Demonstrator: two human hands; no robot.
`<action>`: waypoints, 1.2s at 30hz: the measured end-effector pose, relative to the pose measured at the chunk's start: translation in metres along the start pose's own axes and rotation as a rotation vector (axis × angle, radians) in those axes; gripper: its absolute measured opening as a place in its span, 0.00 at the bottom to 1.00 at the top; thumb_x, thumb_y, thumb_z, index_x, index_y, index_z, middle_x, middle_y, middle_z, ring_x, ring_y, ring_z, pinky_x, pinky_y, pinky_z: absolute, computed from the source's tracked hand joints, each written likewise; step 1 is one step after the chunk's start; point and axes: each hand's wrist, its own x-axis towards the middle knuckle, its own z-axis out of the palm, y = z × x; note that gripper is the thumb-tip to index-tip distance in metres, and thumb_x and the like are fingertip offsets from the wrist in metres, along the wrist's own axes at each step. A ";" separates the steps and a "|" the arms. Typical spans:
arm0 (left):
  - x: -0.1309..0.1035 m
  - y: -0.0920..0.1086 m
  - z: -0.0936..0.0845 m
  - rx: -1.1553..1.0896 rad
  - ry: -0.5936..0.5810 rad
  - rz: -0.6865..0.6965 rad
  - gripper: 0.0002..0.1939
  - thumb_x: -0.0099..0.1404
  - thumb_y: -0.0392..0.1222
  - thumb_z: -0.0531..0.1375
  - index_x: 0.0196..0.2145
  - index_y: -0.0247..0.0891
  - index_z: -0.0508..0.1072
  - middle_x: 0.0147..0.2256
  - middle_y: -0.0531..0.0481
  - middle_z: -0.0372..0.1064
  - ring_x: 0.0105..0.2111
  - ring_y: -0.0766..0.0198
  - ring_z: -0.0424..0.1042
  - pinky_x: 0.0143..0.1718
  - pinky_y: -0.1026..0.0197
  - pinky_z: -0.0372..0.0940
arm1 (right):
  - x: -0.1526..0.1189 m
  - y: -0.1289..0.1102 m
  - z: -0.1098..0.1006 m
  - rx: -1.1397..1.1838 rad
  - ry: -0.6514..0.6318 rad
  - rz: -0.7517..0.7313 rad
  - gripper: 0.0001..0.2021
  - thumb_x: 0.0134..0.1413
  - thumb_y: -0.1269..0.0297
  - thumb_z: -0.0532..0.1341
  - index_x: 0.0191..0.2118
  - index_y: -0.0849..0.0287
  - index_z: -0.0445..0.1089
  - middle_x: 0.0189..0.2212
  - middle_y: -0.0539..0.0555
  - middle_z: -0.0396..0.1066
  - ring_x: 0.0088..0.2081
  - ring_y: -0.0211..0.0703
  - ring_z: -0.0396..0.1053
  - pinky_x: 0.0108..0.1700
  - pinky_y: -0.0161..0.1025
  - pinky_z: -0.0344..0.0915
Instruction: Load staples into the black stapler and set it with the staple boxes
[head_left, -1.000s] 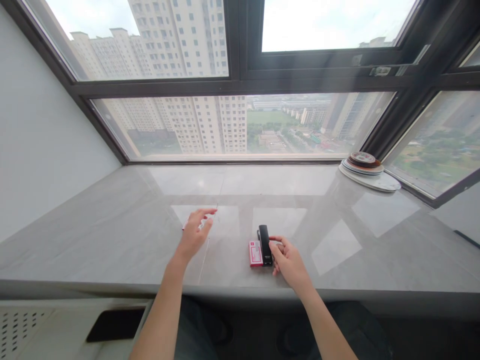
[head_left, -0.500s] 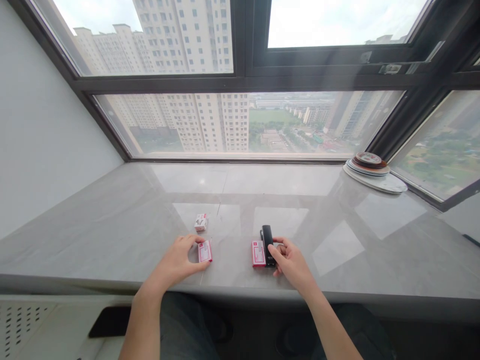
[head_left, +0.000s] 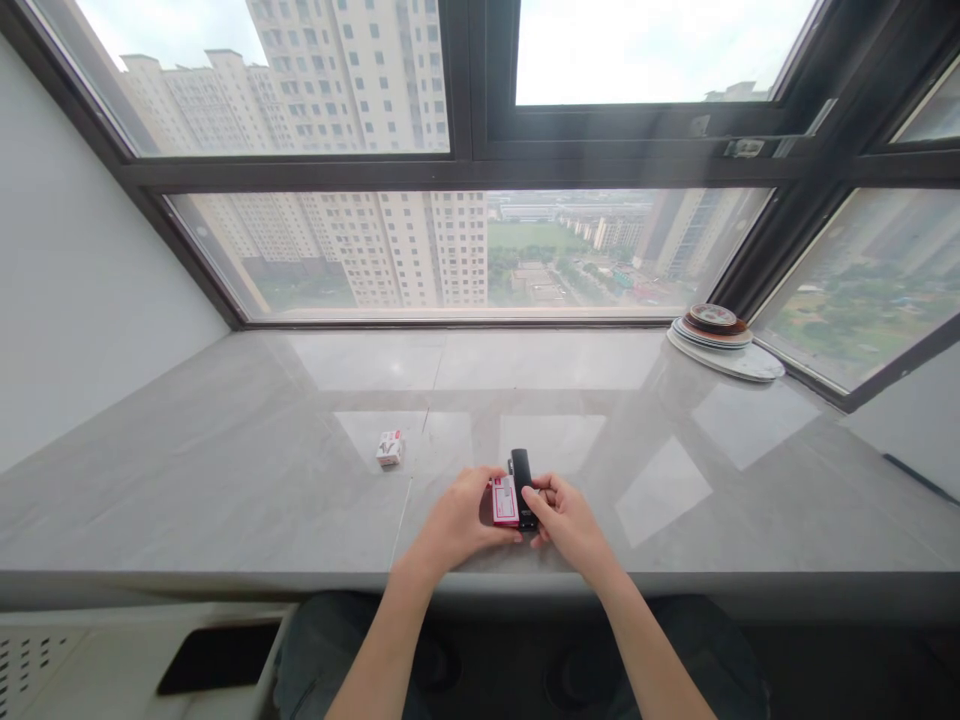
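Note:
My left hand [head_left: 459,515] grips a small pink-and-white box [head_left: 505,500] by its far and near ends, between fingers and thumb. Against the box's right side lies a black stapler [head_left: 523,485], pointing away from me. My right hand [head_left: 564,515] holds the stapler, thumb on its top and fingers at its right side. Only one pink-and-white box shows clearly here; whether another lies beneath it I cannot tell. To the left and farther back, a small white box with red print [head_left: 390,448] rests on the counter, apart from both hands.
A grey marble-look counter [head_left: 225,480] runs along the window [head_left: 480,255]. Stacked plates [head_left: 724,345] stand in the far right corner. Below the front edge at left is a white perforated surface with a dark opening [head_left: 217,658]. My legs are under the counter.
My left hand has moved right, bringing its pink-and-white box to where the other one lay beside the stapler. My right hand stays on the stapler. The view has shifted slightly.

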 end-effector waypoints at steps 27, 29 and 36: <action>0.045 -0.034 -0.008 0.234 0.163 -0.346 0.19 0.75 0.57 0.48 0.48 0.51 0.75 0.32 0.55 0.77 0.34 0.61 0.76 0.40 0.62 0.60 | -0.022 -0.043 0.003 -0.598 -0.090 -0.112 0.31 0.48 0.57 0.70 0.60 0.50 0.68 0.23 0.43 0.64 0.25 0.38 0.59 0.28 0.33 0.53; 0.047 -0.023 0.006 0.223 0.137 -0.315 0.19 0.76 0.57 0.47 0.46 0.49 0.74 0.33 0.54 0.78 0.35 0.60 0.76 0.40 0.62 0.60 | -0.022 -0.042 0.003 -0.606 -0.087 -0.129 0.30 0.48 0.58 0.70 0.59 0.49 0.69 0.23 0.43 0.64 0.25 0.38 0.59 0.28 0.33 0.53; 0.041 -0.006 0.020 0.251 0.120 -0.308 0.22 0.78 0.55 0.40 0.46 0.47 0.69 0.34 0.49 0.78 0.39 0.55 0.78 0.45 0.57 0.60 | -0.019 -0.042 0.003 -0.553 -0.101 -0.169 0.24 0.47 0.58 0.70 0.53 0.49 0.73 0.24 0.44 0.70 0.25 0.40 0.61 0.30 0.35 0.57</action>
